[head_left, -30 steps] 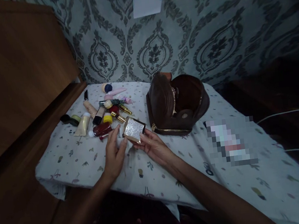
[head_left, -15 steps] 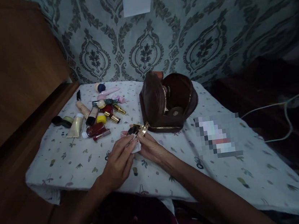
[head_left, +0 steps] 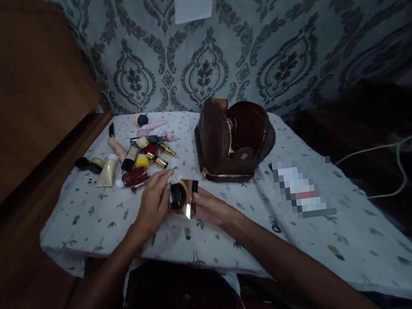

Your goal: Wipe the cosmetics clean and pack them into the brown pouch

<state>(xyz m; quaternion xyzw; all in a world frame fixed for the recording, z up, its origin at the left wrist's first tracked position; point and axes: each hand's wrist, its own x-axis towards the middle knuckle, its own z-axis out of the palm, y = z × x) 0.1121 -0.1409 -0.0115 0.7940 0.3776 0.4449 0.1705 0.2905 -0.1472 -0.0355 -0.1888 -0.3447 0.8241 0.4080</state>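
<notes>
Between my hands is a gold-edged makeup compact with a round black face turned up. My right hand grips its right side, fingers partly hidden behind it. A white tissue shows at the compact's upper left edge, under the fingers of my left hand, which are closed on it and press it to the compact. Just beyond my left fingers lie a dark red bottle and a thin red tube. Farther back rests a gold lipstick.
An open brown makeup bag stands behind my right hand. Several cosmetics, including a cream tube and a pink brush, lie at the back left. A blurred-out item lies right on the patterned tablecloth. A wooden cabinet stands left.
The compact has turned so its black round face and gold edge show more. My left hand has moved slightly left and up with the tissue, and the view has shifted a little.
</notes>
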